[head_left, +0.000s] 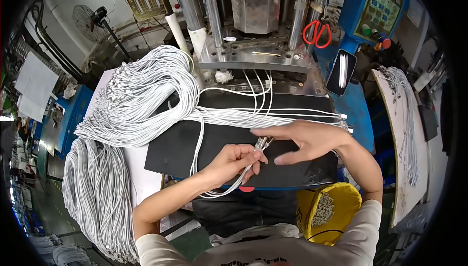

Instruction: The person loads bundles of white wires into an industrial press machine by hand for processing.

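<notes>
My left hand [233, 161] pinches a few white cables [233, 188] just below their metal-ended connectors [262, 142], above a black board [168, 156]. The cables loop down past its wrist. Close by on the right, my right hand [314, 139] hovers with thumb and fingers spread around the connector ends, and nothing shows in its grasp. Whether its fingertips touch the connectors I cannot tell. Behind both hands a bundle of white cables [226, 116] runs across the board, its plug ends lying at the right. A few strands bend up toward the machine.
A steel press [256, 62] stands ahead, with red-handled scissors [317, 34], a phone [342, 71] and a blue control box [352, 15] at its right. Coiled white cables [146, 85] are heaped left; more grey-white cables [95, 193] hang below. A yellow bin [350, 197] holds small pieces.
</notes>
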Motion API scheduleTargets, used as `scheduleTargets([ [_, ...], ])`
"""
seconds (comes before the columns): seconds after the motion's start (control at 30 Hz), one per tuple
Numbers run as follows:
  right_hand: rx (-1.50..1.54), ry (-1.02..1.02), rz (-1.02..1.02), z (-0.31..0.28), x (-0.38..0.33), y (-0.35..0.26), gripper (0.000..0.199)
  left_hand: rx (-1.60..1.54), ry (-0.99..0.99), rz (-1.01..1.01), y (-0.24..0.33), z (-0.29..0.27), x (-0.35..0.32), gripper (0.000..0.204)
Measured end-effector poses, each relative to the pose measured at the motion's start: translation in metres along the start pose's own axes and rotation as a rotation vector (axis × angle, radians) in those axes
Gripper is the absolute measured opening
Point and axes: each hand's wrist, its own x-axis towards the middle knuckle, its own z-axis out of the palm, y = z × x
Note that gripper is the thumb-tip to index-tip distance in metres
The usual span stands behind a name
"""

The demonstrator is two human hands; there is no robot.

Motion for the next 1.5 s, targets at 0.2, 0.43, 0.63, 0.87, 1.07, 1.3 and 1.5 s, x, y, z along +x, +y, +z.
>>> scheduleTargets([
  [0.2, 0.568, 0.224, 0.155, -0.001, 0.025, 0.057, 0.063, 0.032, 0.101, 0.130, 0.001, -0.004, -0.006, 0.028],
  [0.43, -0.076, 0.500, 0.337, 0.018, 0.073, 0.120, 0.035, -0.019, 0.189, 0.209, -0.002, 0.001, 0.001, 0.026],
  [0.63, -0.773, 0.702, 0.098, 0.056, 0.051, 0.102, 0.036, -0.029, 0.206, 0.199, -0.009, -0.015, 0.002, 0.026],
  [0.87, 0.393, 0.018, 0.634, 0.012, -0.029, 0.048, 0.031, -0.057, 0.197, 0.112, 0.003, -0.007, -0.001, 0.027],
  [1.07, 0.966, 0.446, 0.258, 0.050, -0.015, 0.021, 0.027, 0.001, 0.220, 0.168, -0.003, -0.003, 0.000, 0.022],
  [1.3, 0.838, 0.366, 0.283, 0.050, 0.022, 0.015, 0.042, 0.072, 0.274, 0.190, -0.004, 0.007, -0.003, 0.017],
  [1.5, 0.976, 0.259, 0.321, 0.052, 0.014, 0.020, 0.045, 0.097, 0.203, 0.163, 0.003, 0.007, -0.004, 0.014],
])
